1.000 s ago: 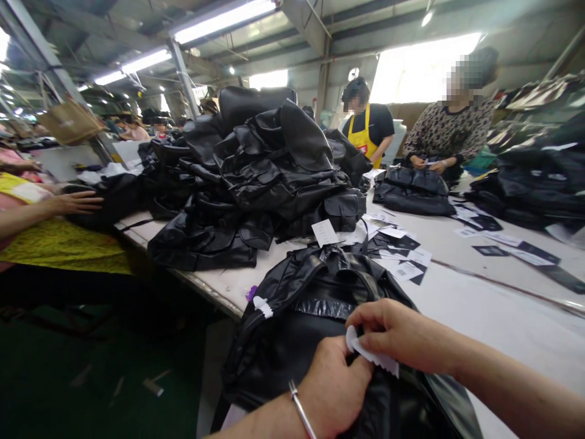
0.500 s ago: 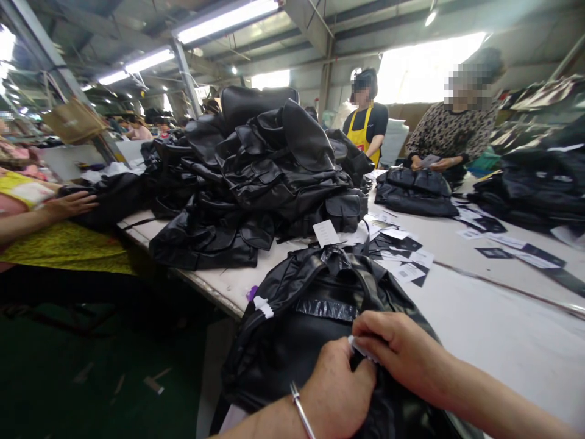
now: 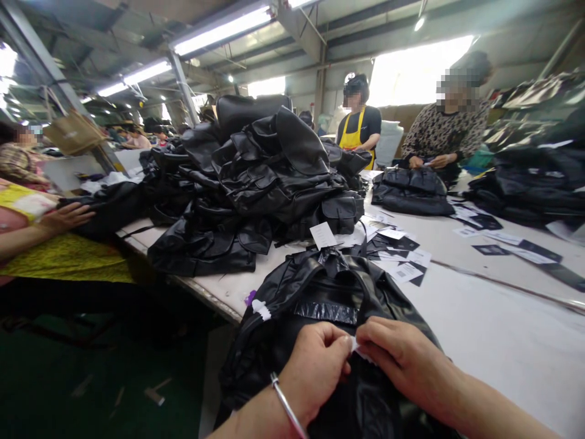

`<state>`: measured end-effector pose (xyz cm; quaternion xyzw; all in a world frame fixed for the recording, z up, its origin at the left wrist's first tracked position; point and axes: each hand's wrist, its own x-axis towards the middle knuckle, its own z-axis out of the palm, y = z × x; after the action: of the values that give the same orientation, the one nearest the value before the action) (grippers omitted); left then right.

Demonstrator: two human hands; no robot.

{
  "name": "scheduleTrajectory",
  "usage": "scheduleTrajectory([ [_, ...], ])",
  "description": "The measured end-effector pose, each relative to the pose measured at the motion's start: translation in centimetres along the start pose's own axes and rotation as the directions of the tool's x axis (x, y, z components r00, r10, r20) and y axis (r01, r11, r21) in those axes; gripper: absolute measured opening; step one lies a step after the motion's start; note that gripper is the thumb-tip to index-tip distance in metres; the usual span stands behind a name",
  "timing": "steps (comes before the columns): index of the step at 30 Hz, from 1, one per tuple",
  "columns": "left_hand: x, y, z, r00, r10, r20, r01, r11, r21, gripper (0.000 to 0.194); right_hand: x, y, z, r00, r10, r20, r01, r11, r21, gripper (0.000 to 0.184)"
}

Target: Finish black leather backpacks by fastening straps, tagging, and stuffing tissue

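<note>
A black leather-look backpack (image 3: 274, 353) lies at the table's near edge, straps up. Over it my left hand (image 3: 320, 360), with a silver bangle on the wrist, pinches one end of a small white paper strip (image 3: 354, 345). My right hand (image 3: 393, 347) is closed on the strip's other part, beside a black strap; the fingers cover most of it. Another white paper piece (image 3: 261, 310) is wrapped around the strap on the left side. Clear plastic film (image 3: 325, 312) covers a band on the bag, and a white tag (image 3: 323, 235) stands at its top.
A heap of black bags (image 3: 274, 164) rises behind the backpack. Loose cards and tags (image 3: 404, 268) lie to its right on the white table (image 3: 498, 329). A co-worker's hand (image 3: 68, 216) rests on a black bag at left; two people stand across the table.
My left hand has moved up and slightly left, its fingers now pinching the white strip's end more visibly. My right hand has shifted slightly downward. The view has swung a little.
</note>
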<state>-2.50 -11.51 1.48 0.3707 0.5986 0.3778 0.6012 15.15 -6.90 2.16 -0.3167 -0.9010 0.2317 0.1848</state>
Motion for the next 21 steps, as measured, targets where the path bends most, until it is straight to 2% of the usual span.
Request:
scheduleTrajectory([
  [3, 0.2, -0.3, 0.2, 0.999, 0.046, -0.01, -0.045, 0.997, 0.065, 0.017, -0.1, -0.2, -0.4, 0.984, -0.18, -0.003, 0.177, 0.968, -0.177, 0.028],
  [5, 0.3, -0.3, 0.3, 0.997, 0.078, -0.028, -0.075, 0.991, 0.115, 0.015, -0.2, -0.2, -0.6, 0.964, -0.265, 0.03, 0.264, 0.931, -0.252, 0.027],
  [10, 0.3, -0.1, 0.3, 0.986, 0.13, -0.101, -0.107, 0.973, 0.206, 0.017, -0.5, 0.1, -1.2, 0.913, -0.375, 0.16, 0.408, 0.841, -0.356, 0.016],
  [12, 0.1, 0.1, 0.3, 0.989, 0.112, -0.093, -0.093, 0.979, 0.182, 0.017, -0.5, 0.2, -1.4, 0.915, -0.367, 0.167, 0.402, 0.856, -0.326, 0.019],
  [14, -0.2, 0.4, 0.2, 0.99, 0.113, -0.083, -0.098, 0.981, 0.167, 0.017, -0.4, 0.3, -1.5, 0.937, -0.323, 0.131, 0.347, 0.903, -0.255, 0.023],
  [16, -0.6, 0.6, 0.2, 0.98, 0.178, -0.09, -0.157, 0.965, 0.208, 0.018, -0.3, 0.4, -1.5, 0.961, -0.266, 0.075, 0.276, 0.946, -0.17, 0.026],
  [18, -1.0, 0.8, 0.2, 0.949, 0.294, -0.112, -0.251, 0.922, 0.294, 0.018, -0.3, 0.5, -1.4, 0.969, -0.244, 0.039, 0.247, 0.96, -0.129, 0.029],
  [20, -1.1, 0.9, 0.2, 0.921, 0.367, -0.133, -0.3, 0.883, 0.361, 0.019, -0.4, 0.3, -1.4, 0.961, -0.272, 0.057, 0.278, 0.948, -0.157, 0.027],
  [21, -1.1, 0.9, 0.2, 0.92, 0.367, -0.139, -0.295, 0.88, 0.371, 0.019, -0.5, 0.2, -1.4, 0.953, -0.294, 0.076, 0.304, 0.934, -0.189, 0.026],
])
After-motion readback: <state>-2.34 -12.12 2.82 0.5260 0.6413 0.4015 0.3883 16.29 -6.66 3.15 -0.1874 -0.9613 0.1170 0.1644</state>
